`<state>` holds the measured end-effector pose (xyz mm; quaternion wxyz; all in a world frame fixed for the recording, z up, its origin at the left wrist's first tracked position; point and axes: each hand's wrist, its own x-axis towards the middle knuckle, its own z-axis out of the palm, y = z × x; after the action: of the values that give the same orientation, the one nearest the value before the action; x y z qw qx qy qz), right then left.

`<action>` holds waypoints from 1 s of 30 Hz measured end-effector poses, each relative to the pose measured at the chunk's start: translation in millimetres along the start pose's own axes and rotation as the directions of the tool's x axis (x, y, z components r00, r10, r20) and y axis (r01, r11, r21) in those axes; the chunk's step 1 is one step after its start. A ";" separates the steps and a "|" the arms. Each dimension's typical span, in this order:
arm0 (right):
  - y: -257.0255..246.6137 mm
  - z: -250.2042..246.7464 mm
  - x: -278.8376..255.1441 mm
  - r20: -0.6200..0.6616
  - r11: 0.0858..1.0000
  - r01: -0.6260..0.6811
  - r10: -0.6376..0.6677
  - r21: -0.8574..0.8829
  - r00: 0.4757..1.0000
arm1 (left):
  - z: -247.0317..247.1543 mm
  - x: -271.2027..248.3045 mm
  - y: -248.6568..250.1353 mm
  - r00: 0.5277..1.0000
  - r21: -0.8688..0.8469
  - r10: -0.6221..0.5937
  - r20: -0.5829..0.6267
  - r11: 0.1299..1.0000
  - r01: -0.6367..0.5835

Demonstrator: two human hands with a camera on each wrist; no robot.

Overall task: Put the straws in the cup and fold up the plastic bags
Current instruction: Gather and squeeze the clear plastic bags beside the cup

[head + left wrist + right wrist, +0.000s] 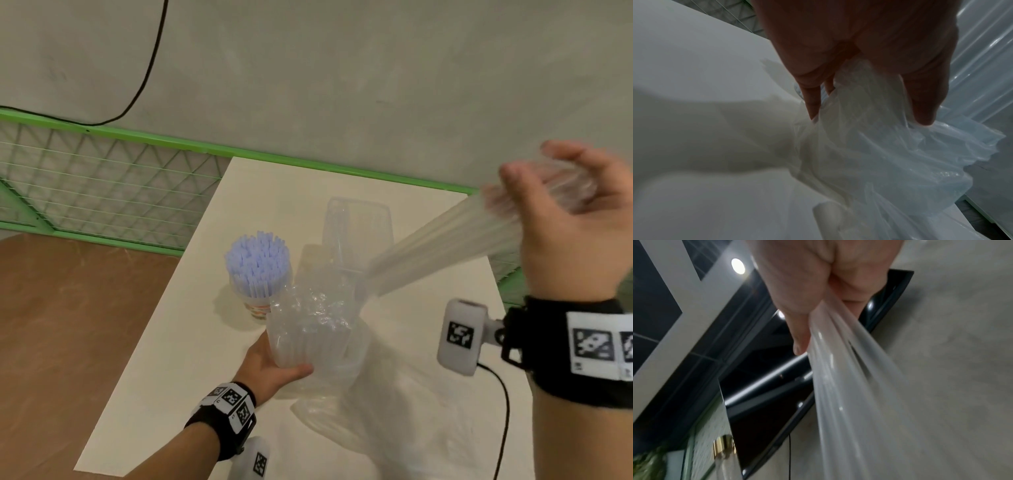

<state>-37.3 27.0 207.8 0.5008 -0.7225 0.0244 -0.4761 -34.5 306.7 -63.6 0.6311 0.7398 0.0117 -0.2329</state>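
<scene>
So the clear straws (442, 250) are the thing in play here: one fat bundle of them, way too many and too blurry to count singly, clamped at the top end in the right hand (575, 219), fingers curled tight round the bunch, and slanting down and away from that grip toward the plastic bag (311, 325). The lower ends sit right at the bag's crumpled mouth, and I can't tell whether the tips are fully out of it. The left hand (274, 366) is gripping the bag from underneath, thumb and fingers wrapped round its lower part, and the left wrist view shows the film bunched up between the fingers (812, 97). I'd say this is the step of getting the second batch out of its bag. Next move probably needs the bundle swung across to the empty clear cup (356, 229), which stands just beyond the bag, and lowered in upright without the bunch fanning out. Counts: two cups, the empty clear one and a printed cup (260, 305) beside the left-hand grip that's already stuffed with one bunch of blue straws (257, 262). There's one bag in the hand, plus more clear film (394, 411) lying on the white table (144, 359) below the grip, possibly a second bag, hard to say. Folding isn't started.
</scene>
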 end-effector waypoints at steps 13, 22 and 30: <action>154.7 82.9 7.5 0.677 0.851 0.069 0.363 -0.521 0.640 | 2.1 0.3 -0.2 1.000 -0.078 -0.031 0.007 0.996 0.031; 179.2 122.3 10.9 0.804 0.737 0.352 0.436 -0.576 0.403 | 1.6 -1.0 0.8 0.998 -0.093 -0.062 0.006 0.994 0.062; 191.6 155.0 2.4 0.769 0.657 0.405 0.501 -0.636 0.396 | 3.7 -3.0 4.6 0.998 -0.078 -0.063 0.003 0.995 0.063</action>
<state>159.0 39.1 59.4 0.0944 -0.9918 -0.0365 0.0774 -36.9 303.1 -58.5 0.6518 0.7139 0.0436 -0.2524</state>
